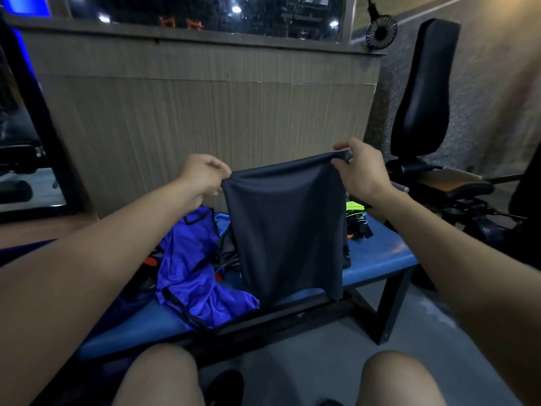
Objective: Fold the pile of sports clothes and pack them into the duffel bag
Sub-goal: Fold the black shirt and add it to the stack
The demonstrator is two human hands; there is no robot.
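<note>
A dark grey sports garment (287, 227) hangs in the air above the blue padded bench (380, 253), stretched flat between my hands. My left hand (202, 175) pinches its upper left corner. My right hand (358, 169) pinches its upper right corner, a little higher. Behind and left of it on the bench lies a shiny blue jersey with black trim (199, 273), partly draped over the front edge. More clothes sit under and behind the hanging garment, mostly hidden. I see no duffel bag in this view.
A small heap of neon green, black and orange items (357, 218) lies at the bench's right end. A wood-panelled wall (205, 112) stands right behind the bench. A black gym machine seat (424, 92) is to the right. My knees (164, 376) are below the bench's front edge.
</note>
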